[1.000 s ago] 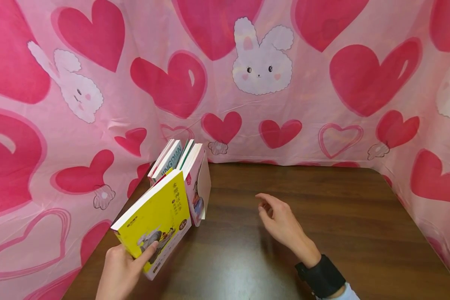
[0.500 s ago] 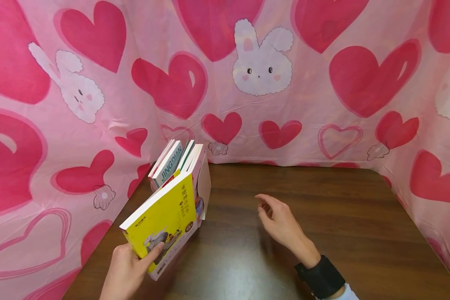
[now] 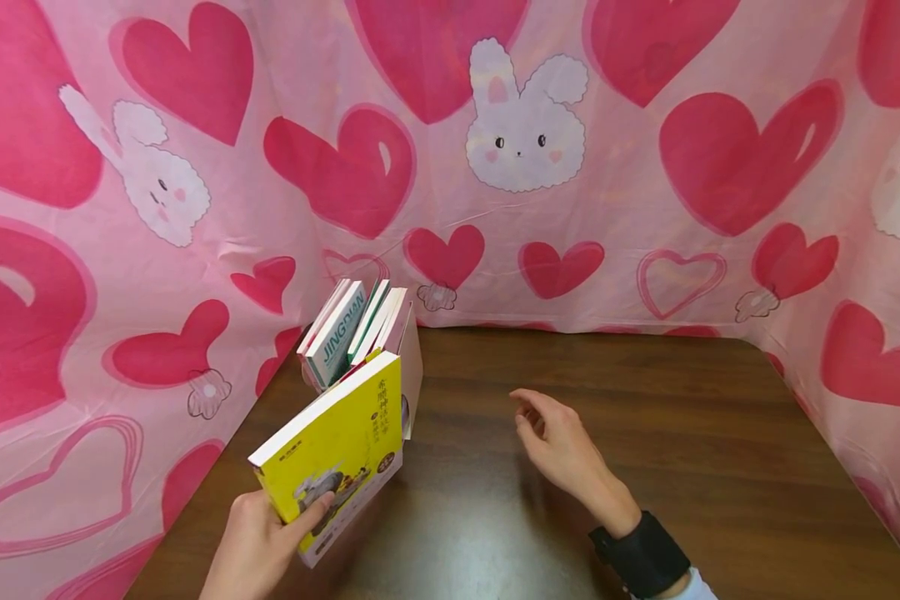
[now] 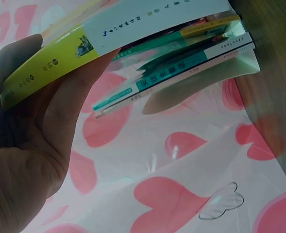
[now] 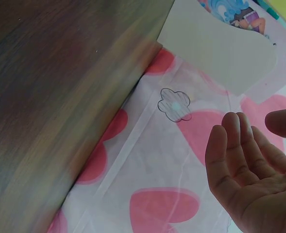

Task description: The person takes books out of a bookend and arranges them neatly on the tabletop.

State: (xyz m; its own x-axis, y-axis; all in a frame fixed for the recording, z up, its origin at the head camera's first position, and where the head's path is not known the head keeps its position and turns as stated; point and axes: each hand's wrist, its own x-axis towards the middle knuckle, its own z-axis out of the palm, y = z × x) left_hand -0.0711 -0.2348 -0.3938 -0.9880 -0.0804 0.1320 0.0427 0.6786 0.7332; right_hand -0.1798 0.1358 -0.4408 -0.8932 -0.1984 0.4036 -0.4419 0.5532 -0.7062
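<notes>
My left hand (image 3: 258, 533) grips a thick yellow book (image 3: 345, 458) by its near end, thumb across the cover and fingers behind the spine. The book is upright and slanted, its far end in front of a row of books (image 3: 337, 333) standing in a white book holder (image 3: 414, 375). In the left wrist view the yellow spine (image 4: 50, 68) lies between thumb and fingers, next to teal-spined books (image 4: 172, 73). My right hand (image 3: 570, 446) hovers over the table with loosely bent fingers and holds nothing; the right wrist view shows its palm (image 5: 264, 189).
The dark wooden table (image 3: 607, 375) reaches to a pink cloth (image 3: 525, 208) with hearts and rabbits at the back and both sides. The book holder stands near the table's left back corner, close to the cloth. A black band (image 3: 641, 554) is round the right wrist.
My left hand has moved the yellow book to the right and slightly down in the head view. More of the books behind now shows. The right hand has stayed in place.
</notes>
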